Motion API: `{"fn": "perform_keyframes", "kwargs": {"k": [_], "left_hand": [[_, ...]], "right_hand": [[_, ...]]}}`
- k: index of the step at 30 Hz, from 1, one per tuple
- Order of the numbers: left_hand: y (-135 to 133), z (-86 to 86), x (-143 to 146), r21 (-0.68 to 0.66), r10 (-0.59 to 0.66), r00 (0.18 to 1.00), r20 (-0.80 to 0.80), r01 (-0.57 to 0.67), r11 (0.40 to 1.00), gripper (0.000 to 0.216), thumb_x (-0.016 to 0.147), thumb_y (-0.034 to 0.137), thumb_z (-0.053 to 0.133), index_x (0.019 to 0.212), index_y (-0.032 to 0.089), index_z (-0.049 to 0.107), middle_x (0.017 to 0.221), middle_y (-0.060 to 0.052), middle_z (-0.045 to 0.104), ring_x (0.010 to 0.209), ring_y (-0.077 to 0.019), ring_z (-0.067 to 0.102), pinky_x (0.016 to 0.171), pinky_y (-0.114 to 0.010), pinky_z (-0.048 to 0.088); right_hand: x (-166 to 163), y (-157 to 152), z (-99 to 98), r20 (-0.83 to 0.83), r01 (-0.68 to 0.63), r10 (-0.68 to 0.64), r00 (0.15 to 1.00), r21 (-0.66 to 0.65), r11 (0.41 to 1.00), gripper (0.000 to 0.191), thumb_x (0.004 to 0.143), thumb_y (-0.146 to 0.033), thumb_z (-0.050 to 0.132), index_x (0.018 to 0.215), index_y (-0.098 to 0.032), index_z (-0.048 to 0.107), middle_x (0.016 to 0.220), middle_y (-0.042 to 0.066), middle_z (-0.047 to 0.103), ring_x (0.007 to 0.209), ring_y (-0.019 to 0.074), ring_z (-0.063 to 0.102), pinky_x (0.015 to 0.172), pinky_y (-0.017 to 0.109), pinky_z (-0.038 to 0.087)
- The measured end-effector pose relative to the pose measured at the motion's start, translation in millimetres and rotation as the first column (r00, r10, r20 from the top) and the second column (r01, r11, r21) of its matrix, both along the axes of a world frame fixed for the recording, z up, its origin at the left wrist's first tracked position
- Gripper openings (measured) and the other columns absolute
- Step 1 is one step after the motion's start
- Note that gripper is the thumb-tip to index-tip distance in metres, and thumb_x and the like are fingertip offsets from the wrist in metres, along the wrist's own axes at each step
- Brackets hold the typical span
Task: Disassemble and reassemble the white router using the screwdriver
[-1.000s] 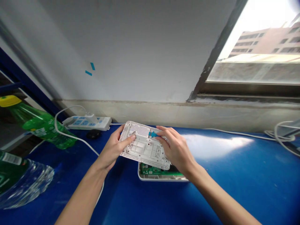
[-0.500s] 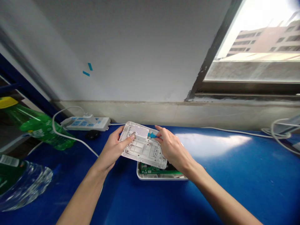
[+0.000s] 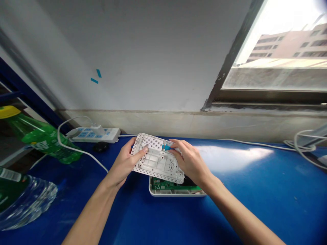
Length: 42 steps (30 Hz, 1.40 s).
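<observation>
White perforated plastic cover (image 3: pixel 155 160) held just above open white casing (image 3: pixel 176 194) and green circuit board (image 3: pixel 173 185) on blue table (image 3: pixel 255 211), left hand (image 3: pixel 124 163) clamped on cover's edge, right hand (image 3: pixel 190 160) fingertips (image 3: pixel 173 142) pinched together on small blue tab (image 3: pixel 166 147).

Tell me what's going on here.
A person is holding a white perforated plastic cover in both hands over a blue table. The left hand grips the cover's left side, and the right hand has its fingers at a small blue piece near the cover's upper edge. The cover's lower edge overlaps a white casing holding a green circuit board. A power strip and a green bottle lie off to the left.
</observation>
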State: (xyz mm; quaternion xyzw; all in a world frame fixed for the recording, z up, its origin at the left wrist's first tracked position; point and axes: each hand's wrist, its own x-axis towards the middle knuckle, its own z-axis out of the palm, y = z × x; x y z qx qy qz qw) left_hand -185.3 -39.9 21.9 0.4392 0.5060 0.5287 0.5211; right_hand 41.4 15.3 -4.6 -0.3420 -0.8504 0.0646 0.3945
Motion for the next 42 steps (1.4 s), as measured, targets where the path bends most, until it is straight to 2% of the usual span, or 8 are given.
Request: {"fn": "perform_keyframes", "kwargs": {"k": [8, 15, 23, 26, 32, 37, 42], "left_hand": [[0, -0.1, 1, -0.001, 0.009, 1.0, 0.023, -0.009, 1.0, 0.054, 0.081, 0.029, 0.082, 0.13, 0.018, 0.063, 0.119, -0.012, 0.075, 0.096, -0.0256, 0.076, 0.083, -0.034, 0.06], [0, 0.2, 3, -0.001, 0.026, 1.0, 0.006, -0.026, 1.0, 0.052, 0.08, 0.026, 0.082, 0.127, 0.016, 0.063, 0.115, -0.011, 0.077, 0.094, -0.0246, 0.077, 0.083, -0.032, 0.06], [-1, 0.4, 4, 0.017, 0.045, 0.998, -0.036, -0.045, 0.999, 0.051, 0.081, 0.03, 0.083, 0.127, 0.016, 0.065, 0.111, -0.012, 0.078, 0.09, -0.0262, 0.078, 0.08, -0.036, 0.062], [-2, 1.2, 5, 0.026, 0.056, 0.997, -0.052, -0.055, 0.998, 0.05, 0.082, 0.032, 0.082, 0.126, 0.016, 0.066, 0.11, -0.012, 0.078, 0.089, -0.0265, 0.078, 0.079, -0.036, 0.062], [-2, -0.1, 8, 0.078, 0.113, 0.989, -0.099, -0.106, 0.991, 0.045, 0.087, 0.037, 0.078, 0.125, 0.018, 0.066, 0.115, -0.013, 0.077, 0.107, -0.0317, 0.074, 0.084, -0.039, 0.062], [-2, -0.8, 9, 0.09, 0.123, 0.987, -0.107, -0.114, 0.989, 0.045, 0.087, 0.037, 0.077, 0.126, 0.018, 0.066, 0.118, -0.013, 0.076, 0.111, -0.0325, 0.073, 0.085, -0.039, 0.062], [-2, 0.2, 7, 0.101, 0.094, 0.988, -0.125, -0.082, 0.991, 0.043, 0.088, 0.038, 0.077, 0.125, 0.018, 0.066, 0.116, -0.012, 0.076, 0.101, -0.0298, 0.076, 0.082, -0.037, 0.062]], "right_hand": [[0, -1, -3.7, 0.016, 0.015, -0.015, 1.0, -0.035, 0.999, 0.011, 0.101, -0.014, 0.05, 0.102, -0.017, 0.061, 0.105, 0.014, 0.075, 0.091, 0.0248, 0.073, 0.076, 0.039, 0.06], [2, 4, -15.4, 0.009, 0.012, -0.012, 1.0, -0.023, 1.0, 0.017, 0.1, -0.014, 0.051, 0.116, -0.016, 0.058, 0.111, 0.016, 0.076, 0.097, 0.0259, 0.075, 0.08, 0.042, 0.062], [3, 6, -24.9, -0.002, 0.004, -0.004, 1.0, 0.005, 1.0, 0.023, 0.1, -0.015, 0.052, 0.122, -0.017, 0.058, 0.119, 0.019, 0.074, 0.108, 0.0297, 0.073, 0.086, 0.049, 0.062], [4, 6, -26.5, -0.005, -0.003, 0.003, 1.0, 0.011, 1.0, 0.02, 0.101, -0.016, 0.051, 0.119, -0.017, 0.059, 0.126, 0.021, 0.071, 0.118, 0.0302, 0.07, 0.09, 0.05, 0.062], [3, 7, -24.8, 0.007, -0.016, 0.016, 1.0, 0.009, 1.0, 0.019, 0.102, -0.015, 0.049, 0.119, -0.016, 0.058, 0.123, 0.02, 0.072, 0.135, 0.0303, 0.058, 0.099, 0.051, 0.059], [3, 8, -23.8, 0.032, -0.017, 0.017, 0.999, 0.011, 1.0, 0.023, 0.104, -0.017, 0.048, 0.125, -0.012, 0.055, 0.128, 0.024, 0.069, 0.133, 0.0322, 0.059, 0.097, 0.052, 0.06], [6, 10, -20.5, 0.06, -0.056, 0.056, 0.997, -0.001, 0.998, 0.017, 0.105, -0.017, 0.047, 0.118, -0.015, 0.057, 0.122, 0.019, 0.071, 0.131, 0.0297, 0.062, 0.098, 0.048, 0.06]]}}
